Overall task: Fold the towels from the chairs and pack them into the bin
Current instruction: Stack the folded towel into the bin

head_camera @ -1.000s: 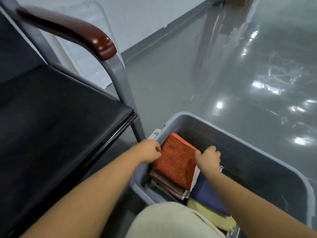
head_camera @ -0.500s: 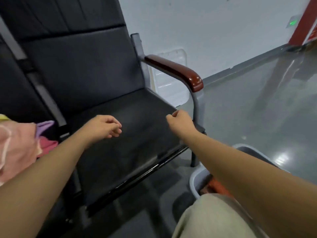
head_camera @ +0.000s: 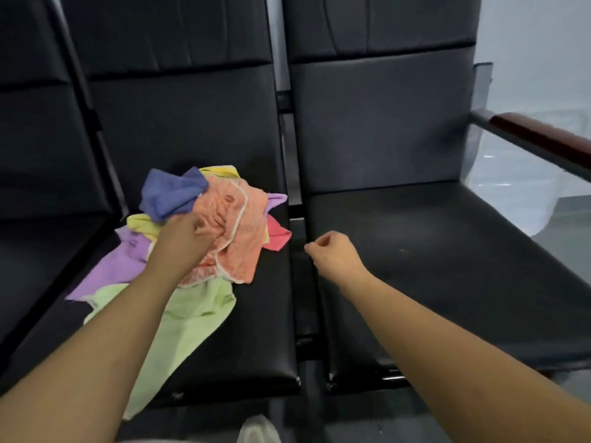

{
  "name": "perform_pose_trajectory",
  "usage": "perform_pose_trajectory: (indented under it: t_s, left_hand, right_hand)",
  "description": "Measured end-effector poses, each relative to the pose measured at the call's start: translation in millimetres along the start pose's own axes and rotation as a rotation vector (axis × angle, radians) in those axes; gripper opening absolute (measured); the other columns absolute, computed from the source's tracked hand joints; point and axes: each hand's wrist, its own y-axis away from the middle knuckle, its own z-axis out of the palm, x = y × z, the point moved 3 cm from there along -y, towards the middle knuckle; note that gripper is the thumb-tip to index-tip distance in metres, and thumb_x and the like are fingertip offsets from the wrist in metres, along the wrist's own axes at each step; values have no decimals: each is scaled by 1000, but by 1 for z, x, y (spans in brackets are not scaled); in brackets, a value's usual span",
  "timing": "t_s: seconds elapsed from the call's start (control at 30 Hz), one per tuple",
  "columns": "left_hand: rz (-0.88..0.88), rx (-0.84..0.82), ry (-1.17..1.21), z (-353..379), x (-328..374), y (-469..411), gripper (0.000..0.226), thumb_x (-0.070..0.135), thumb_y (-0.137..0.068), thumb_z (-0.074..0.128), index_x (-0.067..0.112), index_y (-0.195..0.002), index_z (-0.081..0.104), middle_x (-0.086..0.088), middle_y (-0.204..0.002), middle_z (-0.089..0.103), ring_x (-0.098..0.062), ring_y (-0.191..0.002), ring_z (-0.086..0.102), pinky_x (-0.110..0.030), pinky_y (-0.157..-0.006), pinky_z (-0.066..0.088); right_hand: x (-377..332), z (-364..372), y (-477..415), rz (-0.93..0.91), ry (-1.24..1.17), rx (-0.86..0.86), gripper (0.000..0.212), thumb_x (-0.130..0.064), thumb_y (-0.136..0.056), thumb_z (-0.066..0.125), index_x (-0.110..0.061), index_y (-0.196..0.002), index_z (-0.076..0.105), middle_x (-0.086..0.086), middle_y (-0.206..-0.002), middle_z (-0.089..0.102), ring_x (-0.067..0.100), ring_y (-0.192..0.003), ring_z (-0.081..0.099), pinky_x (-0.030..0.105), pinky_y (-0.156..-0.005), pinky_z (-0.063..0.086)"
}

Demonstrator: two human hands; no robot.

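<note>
- Lying in a loose, unfolded heap, the towels occupy the middle chair seat (head_camera: 265, 314), toward its left half.
- Heap make-up: peach towel (head_camera: 238, 231) on top at centre; blue towel (head_camera: 172, 195) bunched at the rear left; yellow towel (head_camera: 144, 223) beneath the blue one; purple towel (head_camera: 118, 266) spread to the left; green towel (head_camera: 188, 318) at the front, draping over the seat's front edge; red-pink towel (head_camera: 276, 236) showing at the right side.
- My left hand (head_camera: 184, 243) rests on the heap, back of the hand upward. Its fingers curl down into the folds of the peach towel and gather the cloth.
- My right hand (head_camera: 335, 254) hangs clear of the heap, above the gap between the middle seat and the right chair seat (head_camera: 431, 266). Its fingers are loosely curled and hold nothing.
- Both seats are black and padded, with matching backrests.
- A dark-red armrest (head_camera: 543, 135) closes the right side of the right chair.
- A pale wall (head_camera: 537, 43) stands behind the armrest.
</note>
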Motion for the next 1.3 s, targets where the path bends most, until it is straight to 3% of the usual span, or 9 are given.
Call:
perform_pose_trajectory:
  t_s: [0.2, 0.37, 0.53, 0.73, 0.9, 1.0, 1.07, 1.17, 1.3]
  left_hand:
    - [-90, -153, 43, 12, -36, -20, 62, 47, -72, 70, 3, -116, 64, -19, -117, 63, -37, -113, 56, -42, -94, 46]
    - [-37, 29, -4, 27, -71, -30, 26, 10, -78, 73, 5, -104, 70, -17, -106, 64, -36, -105, 57, -36, -86, 42]
    - [30, 68, 144, 20, -59, -29, 6, 14, -87, 69, 15, -84, 64, -1, -92, 62, -18, -84, 56, -28, -71, 36]
    - [104, -472, 731, 9, -22, -6, 5, 7, -97, 58, 7, -96, 63, -9, -89, 61, -17, -82, 57, -25, -75, 48]
    - [104, -767, 822, 18, -17, 11, 13, 16, -88, 62, 5, -94, 61, -10, -91, 57, -23, -86, 52, -33, -79, 44]
    - [-51, -700, 863, 18, -16, 15, 27, 28, -88, 72, 5, -98, 61, -4, -85, 63, -17, -78, 57, -34, -75, 48]
    - [-221, -534, 908, 18, -12, 14, 56, 47, -84, 70, 1, -113, 58, -6, -98, 68, -19, -86, 64, -46, -90, 56]
    - [-393, -465, 1073, 18, -1, 14, 64, 64, -80, 64, 20, -125, 57, -10, -115, 69, -24, -98, 67, -51, -96, 55]
    - [-363, -581, 1374, 18, 27, 20, 44, 35, -92, 65, 16, -131, 61, -9, -124, 69, -26, -114, 67, -42, -91, 57]
  right_hand:
    - [-11, 56, -25, -35, 7, -92, 21, -27, -90, 62, -6, -96, 61, 1, -83, 63, 16, -71, 57, 31, -62, 45]
    - [-12, 108, -35, 34, -115, -200, 27, -26, -86, 65, -5, -102, 60, 7, -93, 68, 32, -86, 71, 47, -79, 60]
    - [-7, 122, -39, 198, -420, -277, 31, -19, -93, 67, 7, -109, 61, 22, -99, 66, 24, -74, 63, 31, -60, 56]
    - [-23, 110, -40, 344, -934, -353, 55, -62, -84, 68, -21, -121, 66, 10, -115, 73, 26, -105, 70, 38, -80, 58]
    - [-28, 101, -34, 271, -880, -282, 38, -27, -93, 69, -7, -125, 65, 10, -111, 75, 26, -103, 72, 43, -87, 59]
    - [-37, 84, -27, 203, -821, -295, 33, -27, -90, 67, -7, -117, 69, 13, -109, 75, 30, -100, 72, 49, -85, 57]
    - [-43, 70, -21, 213, -835, -319, 31, -23, -89, 64, -6, -115, 69, 14, -108, 74, 30, -98, 71, 45, -85, 57]
    - [-51, 52, -7, 200, -854, -391, 37, -19, -87, 64, -5, -122, 63, 16, -116, 71, 33, -106, 69, 47, -91, 56]
    - [-61, 36, 9, 180, -898, -468, 48, -28, -85, 69, -6, -127, 60, 17, -118, 71, 36, -111, 67, 53, -98, 51]
